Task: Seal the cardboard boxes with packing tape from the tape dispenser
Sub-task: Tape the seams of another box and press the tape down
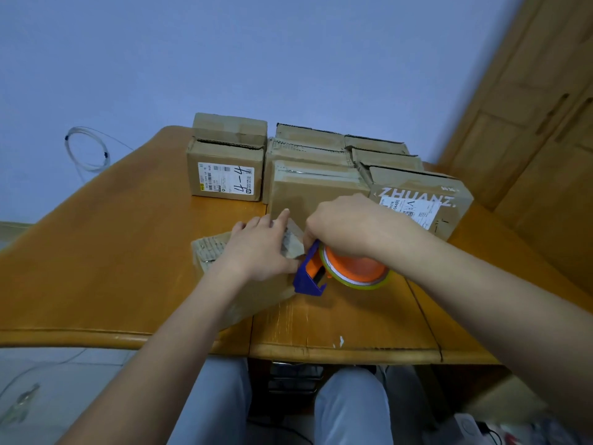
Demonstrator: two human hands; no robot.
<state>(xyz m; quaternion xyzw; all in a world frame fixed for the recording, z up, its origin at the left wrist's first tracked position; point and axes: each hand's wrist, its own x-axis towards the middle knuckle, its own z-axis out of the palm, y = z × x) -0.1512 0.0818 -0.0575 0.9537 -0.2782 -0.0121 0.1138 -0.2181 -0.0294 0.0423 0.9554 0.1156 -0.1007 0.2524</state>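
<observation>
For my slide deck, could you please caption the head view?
Left hand steadies a box while right hand runs the tape dispenser over it.

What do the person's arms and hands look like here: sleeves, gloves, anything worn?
Both forearms are bare right to the frame edge, no sleeves showing. The left hand and right hand are ungloved, with no rings, watch or wristband visible. Fingers have short, plain nails.

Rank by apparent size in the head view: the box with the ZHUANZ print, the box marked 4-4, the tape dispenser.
1. ZHUANZ box, largest, though partly hidden by the right arm.
2. 4-4 box, close behind; it stands farther away, so this order is unsure.
3. Tape dispenser, smallest, partly covered by the right hand.
</observation>
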